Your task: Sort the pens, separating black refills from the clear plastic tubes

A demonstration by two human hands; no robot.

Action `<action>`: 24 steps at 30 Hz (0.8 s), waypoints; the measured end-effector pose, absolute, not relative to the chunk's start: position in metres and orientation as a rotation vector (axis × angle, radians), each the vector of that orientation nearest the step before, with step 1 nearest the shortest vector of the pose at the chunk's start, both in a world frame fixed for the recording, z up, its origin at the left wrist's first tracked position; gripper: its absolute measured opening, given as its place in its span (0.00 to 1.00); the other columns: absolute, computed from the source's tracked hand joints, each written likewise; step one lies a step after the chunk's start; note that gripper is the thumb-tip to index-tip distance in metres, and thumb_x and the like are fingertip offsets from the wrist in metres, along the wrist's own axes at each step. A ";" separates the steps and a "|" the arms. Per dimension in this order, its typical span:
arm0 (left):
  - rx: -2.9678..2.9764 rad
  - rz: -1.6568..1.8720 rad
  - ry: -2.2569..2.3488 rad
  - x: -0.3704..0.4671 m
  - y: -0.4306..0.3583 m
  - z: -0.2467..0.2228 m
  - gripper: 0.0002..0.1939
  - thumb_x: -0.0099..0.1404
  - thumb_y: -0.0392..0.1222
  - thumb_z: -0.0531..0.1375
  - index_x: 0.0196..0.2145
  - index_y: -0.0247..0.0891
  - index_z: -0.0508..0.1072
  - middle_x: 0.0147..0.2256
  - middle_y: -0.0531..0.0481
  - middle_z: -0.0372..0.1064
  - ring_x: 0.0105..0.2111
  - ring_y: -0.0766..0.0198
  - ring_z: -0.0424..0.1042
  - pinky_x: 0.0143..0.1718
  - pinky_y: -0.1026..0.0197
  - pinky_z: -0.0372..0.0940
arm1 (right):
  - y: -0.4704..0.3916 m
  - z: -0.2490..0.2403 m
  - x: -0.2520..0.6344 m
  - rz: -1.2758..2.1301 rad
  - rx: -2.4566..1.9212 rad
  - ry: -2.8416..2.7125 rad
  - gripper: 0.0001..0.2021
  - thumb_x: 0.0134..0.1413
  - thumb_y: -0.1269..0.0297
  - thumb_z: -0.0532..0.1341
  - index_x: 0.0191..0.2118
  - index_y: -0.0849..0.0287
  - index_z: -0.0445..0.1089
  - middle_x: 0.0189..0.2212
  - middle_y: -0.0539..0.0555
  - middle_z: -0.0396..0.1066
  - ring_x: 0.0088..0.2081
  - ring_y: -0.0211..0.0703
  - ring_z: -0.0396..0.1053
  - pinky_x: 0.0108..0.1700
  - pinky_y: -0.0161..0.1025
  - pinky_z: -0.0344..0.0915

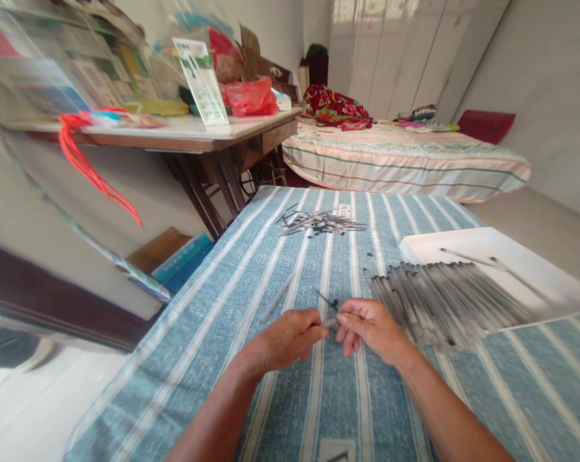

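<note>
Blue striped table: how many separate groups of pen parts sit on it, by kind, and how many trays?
Barrel heaps: 1
Refill piles: 1
Loose barrels: 1
Trays: 1
Total: 4
One more piece is pinched between left hand and right hand.

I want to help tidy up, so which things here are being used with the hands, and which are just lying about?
In use:
- left hand and right hand, pinching one thin pen part together
- heap of clear pen tubes
- pile of thin refills
- white tray
- striped cloth

Lying about:
- red bag
- orange string
- bed
- blue box
</note>
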State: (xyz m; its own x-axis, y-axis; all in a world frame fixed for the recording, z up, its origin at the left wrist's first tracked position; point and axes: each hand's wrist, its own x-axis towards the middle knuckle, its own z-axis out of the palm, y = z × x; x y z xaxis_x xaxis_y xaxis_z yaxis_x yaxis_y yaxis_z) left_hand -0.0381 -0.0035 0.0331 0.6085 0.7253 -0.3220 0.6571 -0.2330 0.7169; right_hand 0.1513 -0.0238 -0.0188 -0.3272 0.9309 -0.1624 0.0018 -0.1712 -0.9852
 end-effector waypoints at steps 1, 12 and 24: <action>1.949 0.101 1.091 -0.039 -0.003 0.033 0.13 0.62 0.46 0.47 0.23 0.39 0.57 0.16 0.58 0.60 0.19 0.70 0.61 0.23 0.68 0.55 | -0.023 -0.018 0.153 1.598 -1.118 -1.324 0.13 0.49 0.55 0.58 0.30 0.62 0.61 0.21 0.50 0.71 0.17 0.37 0.70 0.17 0.29 0.57; 1.908 0.166 1.050 -0.044 0.003 0.031 0.18 0.63 0.47 0.45 0.20 0.37 0.62 0.18 0.58 0.64 0.18 0.73 0.59 0.26 0.69 0.57 | -0.024 -0.017 0.153 1.521 -1.195 -1.402 0.08 0.46 0.65 0.58 0.34 0.61 0.62 0.20 0.46 0.69 0.13 0.32 0.65 0.15 0.27 0.54; 1.961 0.154 1.028 -0.043 0.005 0.031 0.17 0.63 0.45 0.46 0.21 0.36 0.64 0.18 0.57 0.63 0.21 0.71 0.61 0.27 0.69 0.57 | -0.022 -0.016 0.143 1.487 -1.225 -1.389 0.15 0.50 0.53 0.55 0.26 0.62 0.62 0.15 0.46 0.66 0.11 0.31 0.62 0.13 0.27 0.51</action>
